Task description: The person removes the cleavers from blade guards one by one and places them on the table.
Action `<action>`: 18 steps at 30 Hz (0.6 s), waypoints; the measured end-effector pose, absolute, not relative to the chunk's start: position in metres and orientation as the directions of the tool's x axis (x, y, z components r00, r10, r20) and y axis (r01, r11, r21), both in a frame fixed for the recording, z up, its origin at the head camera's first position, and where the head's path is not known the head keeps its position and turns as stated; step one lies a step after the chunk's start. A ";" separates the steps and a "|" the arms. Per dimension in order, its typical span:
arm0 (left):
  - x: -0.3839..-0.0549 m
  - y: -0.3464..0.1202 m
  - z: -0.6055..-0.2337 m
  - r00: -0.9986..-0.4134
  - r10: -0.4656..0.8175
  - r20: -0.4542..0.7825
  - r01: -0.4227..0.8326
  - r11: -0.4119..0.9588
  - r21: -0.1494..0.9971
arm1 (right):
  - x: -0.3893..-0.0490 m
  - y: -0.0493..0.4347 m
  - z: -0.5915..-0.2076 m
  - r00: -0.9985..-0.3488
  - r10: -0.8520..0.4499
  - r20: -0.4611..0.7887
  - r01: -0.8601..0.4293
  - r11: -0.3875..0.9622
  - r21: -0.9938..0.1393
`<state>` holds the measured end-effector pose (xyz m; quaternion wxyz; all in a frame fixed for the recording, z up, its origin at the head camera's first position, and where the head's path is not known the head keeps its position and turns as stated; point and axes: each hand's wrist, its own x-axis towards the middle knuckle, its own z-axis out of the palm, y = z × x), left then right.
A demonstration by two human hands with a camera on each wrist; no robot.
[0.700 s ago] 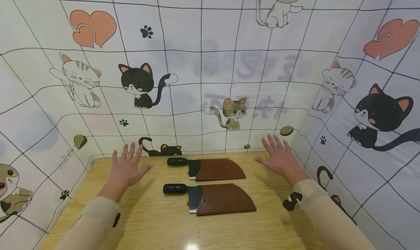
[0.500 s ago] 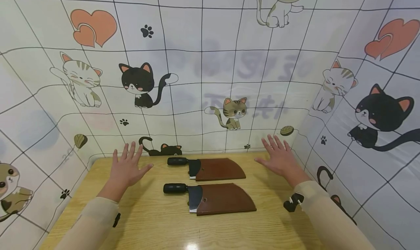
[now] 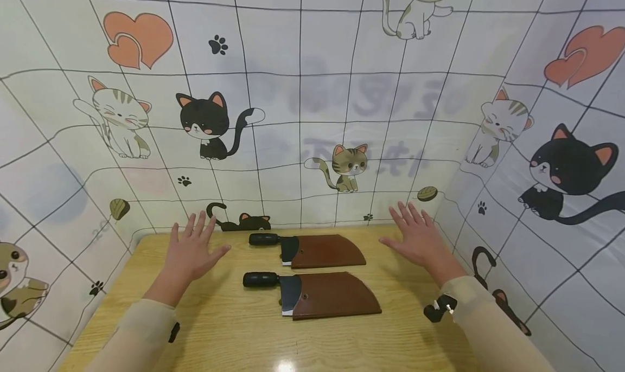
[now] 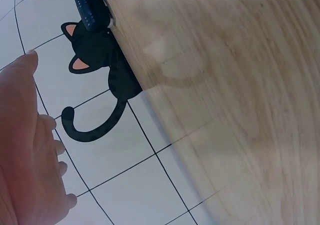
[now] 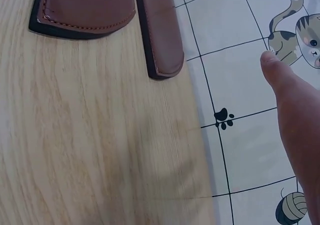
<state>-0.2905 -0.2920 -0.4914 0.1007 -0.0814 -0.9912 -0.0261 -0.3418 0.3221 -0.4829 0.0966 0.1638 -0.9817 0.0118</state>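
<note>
Backdrop (image 3: 273, 41): white, ruled with black lines and printed with cats (image 3: 202, 117), coral hearts (image 3: 153, 33) and paw marks (image 3: 218, 46).
Counter (image 3: 234, 339): pale wood grain, a bright reflection near the bottom of the head view.
Far sheathed cleaver (image 3: 312, 251): flat near the counter's back edge, black handle (image 3: 263, 239) pointing left.
Near sheathed cleaver (image 3: 317, 296): flat just in front of the other, apart from it, turned the same way.
Left grip (image 3: 192, 252): fingers spread wide, thumb towards the handles, nothing held.
Right grip (image 3: 415, 237): spread likewise, beyond the sheaths' rounded ends, nothing held.
Sleeves (image 3: 141, 328): beige.
</note>
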 end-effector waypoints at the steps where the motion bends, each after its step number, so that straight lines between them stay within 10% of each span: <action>1: -0.290 -0.291 -0.491 -0.966 0.159 0.203 0.169 0.985 0.036 | -0.340 0.321 -0.483 -0.927 -0.320 0.195 -0.325 0.946 0.007; 18: -0.277 -0.264 -0.504 -0.926 0.227 0.302 0.287 0.942 0.172 | -0.314 0.296 -0.502 -0.878 -0.365 0.309 -0.432 0.882 -0.188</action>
